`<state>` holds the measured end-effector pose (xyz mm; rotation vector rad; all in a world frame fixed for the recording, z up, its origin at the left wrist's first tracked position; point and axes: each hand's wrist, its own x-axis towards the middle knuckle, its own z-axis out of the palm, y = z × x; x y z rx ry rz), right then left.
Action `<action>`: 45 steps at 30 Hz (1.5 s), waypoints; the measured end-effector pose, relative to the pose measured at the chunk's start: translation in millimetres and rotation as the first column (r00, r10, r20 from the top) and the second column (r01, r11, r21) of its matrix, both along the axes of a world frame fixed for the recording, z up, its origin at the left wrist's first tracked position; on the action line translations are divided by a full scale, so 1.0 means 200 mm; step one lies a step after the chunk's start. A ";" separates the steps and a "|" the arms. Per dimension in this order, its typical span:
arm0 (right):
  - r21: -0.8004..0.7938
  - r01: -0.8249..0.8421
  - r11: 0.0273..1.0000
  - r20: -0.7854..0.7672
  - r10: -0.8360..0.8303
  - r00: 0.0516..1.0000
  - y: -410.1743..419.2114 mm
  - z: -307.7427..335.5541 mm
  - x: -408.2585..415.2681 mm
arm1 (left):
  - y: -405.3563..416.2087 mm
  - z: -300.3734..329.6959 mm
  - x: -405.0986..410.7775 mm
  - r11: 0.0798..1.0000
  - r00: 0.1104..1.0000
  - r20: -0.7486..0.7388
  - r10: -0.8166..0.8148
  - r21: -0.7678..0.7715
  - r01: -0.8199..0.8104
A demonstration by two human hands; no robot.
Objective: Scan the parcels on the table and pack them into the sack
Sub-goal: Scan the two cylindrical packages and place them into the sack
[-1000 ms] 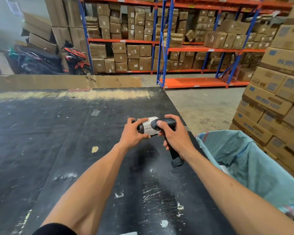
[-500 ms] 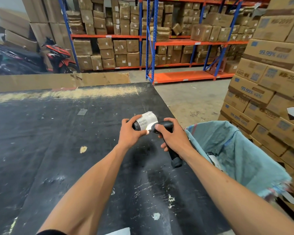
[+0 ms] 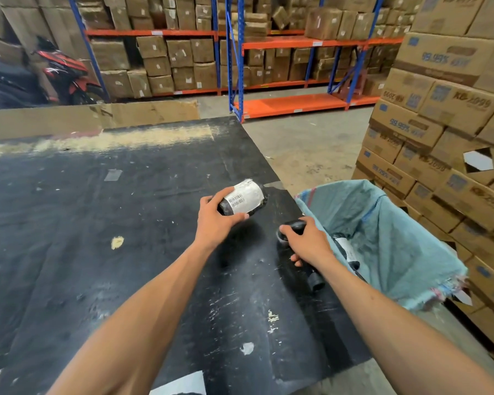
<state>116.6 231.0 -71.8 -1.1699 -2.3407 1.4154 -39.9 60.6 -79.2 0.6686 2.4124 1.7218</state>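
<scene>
My left hand (image 3: 216,223) grips a small black parcel (image 3: 244,198) with a white barcode label, held just above the black table (image 3: 97,223) near its right edge. My right hand (image 3: 308,240) is closed on a black handheld scanner (image 3: 295,228), lowered to the table's right edge and apart from the parcel. The scanner's handle end (image 3: 315,282) sticks out below my wrist. Right of the table stands an open blue-green woven sack (image 3: 388,240). Inside it lies another black parcel (image 3: 347,250) with a white label, partly hidden by my right hand.
Stacked cardboard cartons (image 3: 445,132) rise close behind the sack on the right. A cardboard strip (image 3: 92,116) lines the table's far edge. Blue-and-orange shelving (image 3: 268,52) full of boxes stands beyond, with a red motorbike (image 3: 60,72) at far left. A white sheet (image 3: 180,383) lies at the table's near edge.
The scanner has come away from the parcel's label, dropping down and right to the table edge by the sack. The parcel has turned so its barcode faces up.
</scene>
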 end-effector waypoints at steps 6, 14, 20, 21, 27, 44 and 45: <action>0.132 -0.017 0.991 0.135 -0.001 0.991 0.11 -0.06 0.02 | 0.12 -0.01 0.06 1.000 1.000 -0.006 -0.017 0.005 0.017; 0.298 -0.139 0.944 0.151 0.097 0.984 0.34 0.03 0.02 | 0.35 0.09 0.12 0.999 0.997 -0.077 0.018 0.041 -0.014; -0.193 -0.142 0.971 -0.276 0.085 0.957 0.71 0.21 -0.04 | 0.78 0.21 0.29 0.993 0.988 -0.130 0.081 0.097 -0.069; -0.253 -0.131 0.959 -0.314 0.047 0.948 0.75 0.22 -0.06 | 0.87 0.22 0.33 0.994 0.987 -0.144 0.075 0.086 -0.063; -0.412 0.015 0.911 -0.359 -0.177 0.916 1.02 0.16 -0.07 | 1.26 0.13 0.64 1.000 0.999 -0.051 -0.009 0.008 0.009; -0.128 -0.299 0.946 0.634 0.310 0.708 1.54 -0.77 0.39 | 1.44 -0.37 0.70 0.628 0.977 -0.214 0.020 -0.758 -0.179; -0.146 -0.310 0.939 0.670 0.324 0.667 1.54 -0.80 0.38 | 1.43 -0.37 0.70 0.635 0.976 -0.218 0.023 -0.751 -0.183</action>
